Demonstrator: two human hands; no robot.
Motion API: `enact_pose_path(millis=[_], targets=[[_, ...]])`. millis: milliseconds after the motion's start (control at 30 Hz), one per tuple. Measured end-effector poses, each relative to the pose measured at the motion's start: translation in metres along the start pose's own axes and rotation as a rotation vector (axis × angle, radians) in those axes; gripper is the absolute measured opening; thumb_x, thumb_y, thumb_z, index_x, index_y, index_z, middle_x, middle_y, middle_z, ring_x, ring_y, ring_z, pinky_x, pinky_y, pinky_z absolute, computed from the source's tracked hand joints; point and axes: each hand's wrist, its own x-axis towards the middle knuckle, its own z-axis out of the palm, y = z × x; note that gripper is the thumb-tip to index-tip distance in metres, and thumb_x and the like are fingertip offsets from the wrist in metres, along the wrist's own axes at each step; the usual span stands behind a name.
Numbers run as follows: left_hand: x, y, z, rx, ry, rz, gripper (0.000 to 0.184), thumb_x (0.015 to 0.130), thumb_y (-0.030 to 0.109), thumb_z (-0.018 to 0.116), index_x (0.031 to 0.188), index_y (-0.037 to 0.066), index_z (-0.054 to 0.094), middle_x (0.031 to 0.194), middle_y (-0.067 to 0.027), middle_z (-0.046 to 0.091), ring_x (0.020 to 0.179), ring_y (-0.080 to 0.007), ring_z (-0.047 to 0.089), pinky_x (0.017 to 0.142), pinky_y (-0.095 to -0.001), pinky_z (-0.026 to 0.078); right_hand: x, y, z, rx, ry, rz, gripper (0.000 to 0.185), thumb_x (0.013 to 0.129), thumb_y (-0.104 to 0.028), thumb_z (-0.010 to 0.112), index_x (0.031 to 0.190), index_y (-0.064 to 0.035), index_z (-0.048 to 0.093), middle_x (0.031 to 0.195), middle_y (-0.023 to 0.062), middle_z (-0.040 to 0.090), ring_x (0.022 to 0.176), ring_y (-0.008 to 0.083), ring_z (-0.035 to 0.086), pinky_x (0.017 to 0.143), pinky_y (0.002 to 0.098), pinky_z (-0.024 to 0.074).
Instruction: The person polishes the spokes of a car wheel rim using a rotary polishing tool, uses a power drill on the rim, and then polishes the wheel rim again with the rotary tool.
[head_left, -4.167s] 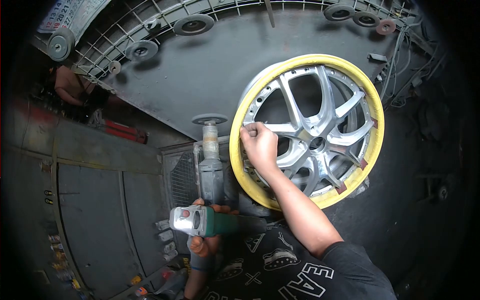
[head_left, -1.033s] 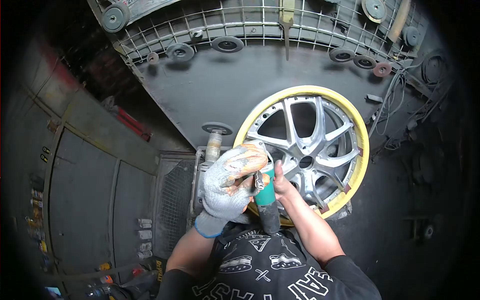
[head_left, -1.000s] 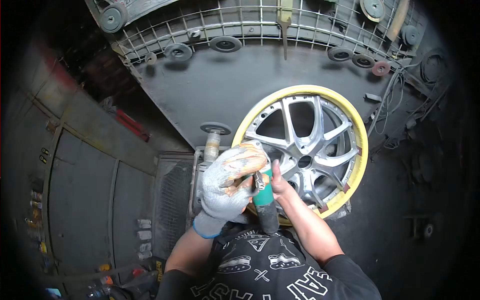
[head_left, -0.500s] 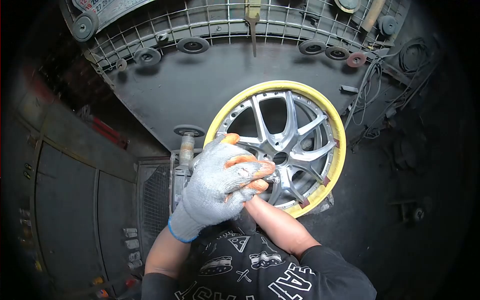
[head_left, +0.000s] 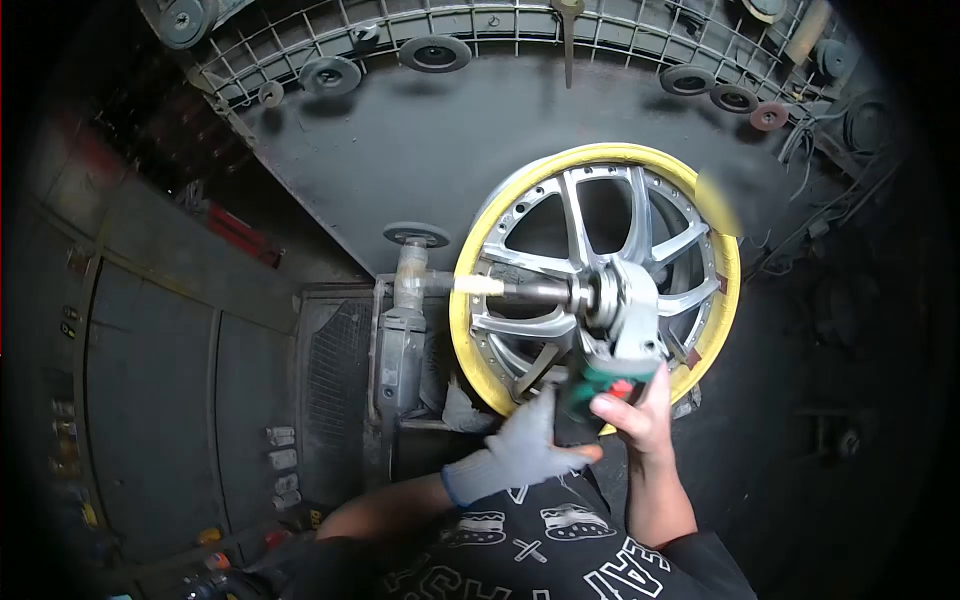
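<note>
A green angle grinder (head_left: 600,380) with a metal head and a red switch is held over the wheel. From its head a shaft (head_left: 535,292) with a pale yellow tip points left. My right hand (head_left: 640,415) is bare and closed on the grinder's body, its thumb beside the red switch. My left hand (head_left: 535,445), in a grey glove with orange fingertips, is closed round the black lower part of the same tool; some of its fingers are hidden. Beneath lies a silver spoked alloy wheel (head_left: 580,215), its outer rim covered in yellow.
Left of the wheel, another grinder (head_left: 402,350) stands with its disc (head_left: 416,235) uppermost. Grinding discs (head_left: 435,53) hang along a wire grid (head_left: 490,20) at the back. Cables (head_left: 800,150) hang at the right. Metal cabinet doors (head_left: 150,390) line the left side.
Earlier the gloved hand covered the other hand over the wheel, with no grinder visible between them. Now both hands hold the green grinder. The view has shifted, so the surroundings sit further right.
</note>
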Motion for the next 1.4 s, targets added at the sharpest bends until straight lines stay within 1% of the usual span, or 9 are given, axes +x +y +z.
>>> enact_pose_path(millis=[200, 333, 467, 600, 800, 933, 1033, 1133, 1400], targets=[[0.019, 0.008, -0.012, 0.232, -0.244, 0.114, 0.085, 0.069, 0.028, 0.088, 0.133, -0.002, 0.042, 0.116, -0.0237, 0.06, 0.109, -0.0362, 0.062, 0.091, -0.0416, 0.05, -0.023, 0.008, -0.013, 0.107, 0.108, -0.107, 0.091, 0.06, -0.02, 0.089, 0.134, 0.0061, 0.043, 0.116, 0.0166, 0.06, 0.103, 0.0309, 0.065, 0.093, 0.0467, 0.054], [0.041, 0.008, -0.006, 0.205, -0.361, 0.079, 0.08, 0.07, 0.03, 0.086, 0.129, -0.003, 0.043, 0.103, -0.0245, 0.064, 0.098, -0.0374, 0.065, 0.084, -0.0426, 0.051, -0.024, 0.014, -0.011, -0.12, 0.509, -0.179, 0.068, 0.067, -0.035, 0.083, 0.117, 0.0029, 0.056, 0.102, 0.0064, 0.062, 0.086, 0.0152, 0.06, 0.08, 0.0293, 0.0483], [0.058, 0.025, -0.026, -0.131, -0.738, -0.313, 0.062, 0.07, 0.018, 0.084, 0.122, 0.006, 0.052, 0.068, -0.0042, 0.061, 0.05, -0.0092, 0.054, 0.042, -0.0269, 0.044, -0.041, 0.016, -0.008, -0.26, 0.555, -0.203, 0.11, 0.059, -0.043, 0.091, 0.142, 0.0029, 0.034, 0.124, 0.0106, 0.054, 0.11, 0.0209, 0.056, 0.098, 0.0365, 0.0445], [0.073, 0.025, -0.05, 0.155, -1.182, -0.356, 0.023, 0.075, 0.024, 0.077, 0.087, 0.007, 0.067, 0.061, 0.0, 0.057, 0.045, -0.0097, 0.051, 0.04, -0.0265, 0.04, -0.077, 0.04, -0.002, -0.187, 0.243, -0.154, 0.136, 0.044, -0.039, 0.101, 0.147, 0.0032, 0.024, 0.139, 0.0156, 0.048, 0.127, 0.0272, 0.05, 0.108, 0.0424, 0.0389], [0.063, -0.008, -0.064, -0.042, -1.23, -0.253, 0.024, 0.076, 0.025, 0.068, 0.066, 0.005, 0.059, 0.056, 0.0008, 0.051, 0.051, -0.0114, 0.051, 0.046, -0.0276, 0.04, -0.039, 0.017, 0.06, -0.017, 0.401, 0.165, 0.125, 0.045, -0.058, 0.096, 0.136, 0.0079, 0.04, 0.124, 0.0146, 0.06, 0.112, 0.0227, 0.06, 0.1, 0.037, 0.0452], [0.076, 0.0, -0.102, -0.01, -1.303, -0.328, 0.05, 0.074, 0.04, 0.084, 0.111, 0.012, 0.068, 0.092, 0.0012, 0.067, 0.071, -0.0062, 0.06, 0.053, -0.0226, 0.045, -0.035, 0.019, 0.055, -0.328, 0.403, 0.082, 0.125, 0.043, -0.062, 0.094, 0.132, 0.0082, 0.043, 0.115, 0.0143, 0.064, 0.106, 0.0221, 0.064, 0.096, 0.0352, 0.0478], [0.065, -0.013, -0.108, -0.985, -0.856, -0.435, 0.103, 0.064, 0.05, 0.09, 0.146, 0.009, 0.041, 0.128, -0.0043, 0.057, 0.102, -0.008, 0.058, 0.069, -0.0209, 0.05, -0.026, 0.015, 0.036, -0.557, 0.258, 0.077, 0.125, 0.04, -0.067, 0.093, 0.128, 0.0083, 0.045, 0.108, 0.0147, 0.069, 0.099, 0.0235, 0.069, 0.091, 0.0355, 0.0518], [0.078, -0.016, -0.089, -1.283, -0.806, -0.529, 0.085, 0.084, 0.031, 0.078, 0.151, 0.009, 0.03, 0.101, -0.0153, 0.063, 0.057, -0.0078, 0.055, 0.045, -0.0202, 0.045, -0.019, 0.013, 0.027, -0.508, 0.21, 0.137, 0.123, 0.046, -0.076, 0.085, 0.127, 0.009, 0.047, 0.106, 0.0158, 0.07, 0.096, 0.0248, 0.07, 0.087, 0.0355, 0.0536], [0.111, 0.049, -0.08, -0.981, -0.701, -0.589, 0.077, 0.073, 0.014, 0.08, 0.14, 0.01, 0.042, 0.086, 0.0012, 0.054, 0.059, -0.0035, 0.047, 0.051, -0.0196, 0.041, -0.003, 0.019, -0.003, -0.426, 0.208, 0.075, 0.11, 0.073, -0.081, 0.062, 0.129, 0.0131, 0.048, 0.104, 0.0176, 0.069, 0.094, 0.0253, 0.07, 0.085, 0.0344, 0.0536]])
